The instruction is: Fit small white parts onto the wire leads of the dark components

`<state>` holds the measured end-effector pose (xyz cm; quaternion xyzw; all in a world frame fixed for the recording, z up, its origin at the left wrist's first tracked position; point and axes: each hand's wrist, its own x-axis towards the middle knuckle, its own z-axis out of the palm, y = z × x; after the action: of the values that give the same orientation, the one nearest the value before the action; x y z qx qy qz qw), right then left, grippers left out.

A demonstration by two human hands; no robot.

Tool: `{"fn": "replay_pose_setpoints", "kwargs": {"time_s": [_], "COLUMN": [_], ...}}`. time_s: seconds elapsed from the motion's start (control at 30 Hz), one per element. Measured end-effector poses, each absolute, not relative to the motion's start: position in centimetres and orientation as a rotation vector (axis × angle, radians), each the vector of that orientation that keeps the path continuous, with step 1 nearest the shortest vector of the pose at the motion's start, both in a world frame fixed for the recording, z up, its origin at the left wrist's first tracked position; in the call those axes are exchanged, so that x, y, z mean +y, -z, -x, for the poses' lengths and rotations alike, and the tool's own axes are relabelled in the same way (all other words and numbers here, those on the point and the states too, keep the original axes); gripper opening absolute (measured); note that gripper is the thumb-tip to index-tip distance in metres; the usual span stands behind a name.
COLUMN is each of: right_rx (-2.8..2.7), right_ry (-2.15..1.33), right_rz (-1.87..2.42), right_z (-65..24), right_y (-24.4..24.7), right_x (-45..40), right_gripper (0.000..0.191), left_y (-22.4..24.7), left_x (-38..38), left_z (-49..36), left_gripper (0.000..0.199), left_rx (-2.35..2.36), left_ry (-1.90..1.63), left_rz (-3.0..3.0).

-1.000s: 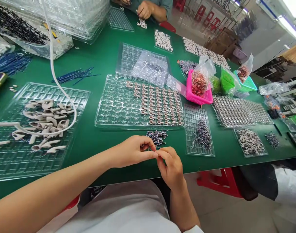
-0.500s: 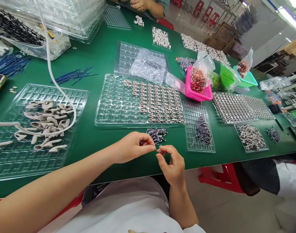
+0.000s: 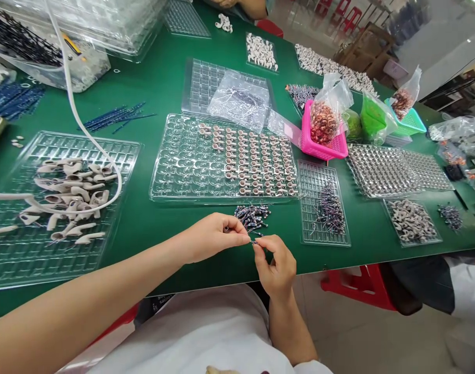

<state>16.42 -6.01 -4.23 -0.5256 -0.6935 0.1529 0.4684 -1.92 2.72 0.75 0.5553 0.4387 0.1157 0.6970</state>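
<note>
Just in front of a pile of small dark wired parts, my left hand is closed in a pinch, with a small dark round item partly showing under its curled fingers. My right hand pinches a tiny dark part at its fingertips, close to the left fingertips. Too little of that part shows to tell its shape. Beyond the hands lies a clear tray, its right side filled with rows of small beige pieces.
At left, a clear tray holds beige curved shells under a white cable. A tray of wired parts and a pink basket stand at right. Another person's arm shows at the top.
The right fingers have closed together on a tiny dark part. The left hand has hardly moved. The view has shifted slightly.
</note>
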Motion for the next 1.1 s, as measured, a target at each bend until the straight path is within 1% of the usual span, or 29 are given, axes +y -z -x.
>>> {"fn": "replay_pose_setpoints", "kwargs": {"time_s": [0.2, 0.4, 0.6, 0.8, 1.1], "right_rx": [-1.736, -1.64, -1.496, -1.347, -1.101], "right_ry": [-0.372, -0.499, -0.591, -0.711, -0.832], "right_rz": [1.257, 1.302, 1.311, 1.337, 1.248], "right_z": [-16.4, -16.4, -16.6, -16.7, -16.6], "right_y": [4.0, 3.8, 4.0, 4.3, 4.3], "right_x": [-5.9, -6.1, -6.4, -6.6, -6.3], "right_gripper": [0.02, 0.014, 0.01, 0.006, 0.008], "left_y": [-0.8, -0.8, -0.8, -0.7, -1.1], "left_x": [2.7, 2.3, 1.7, 1.4, 0.8], "left_z": [2.1, 1.6, 0.9, 0.9, 1.0], "left_gripper": [0.035, 0.031, 0.033, 0.029, 0.019], "left_rx": [0.879, 0.942, 0.911, 0.971, 1.063], "left_ry": [-0.242, -0.285, -0.321, -0.382, -0.58], "left_rz": [-0.947, -1.022, -0.914, -1.127, -1.565]}}
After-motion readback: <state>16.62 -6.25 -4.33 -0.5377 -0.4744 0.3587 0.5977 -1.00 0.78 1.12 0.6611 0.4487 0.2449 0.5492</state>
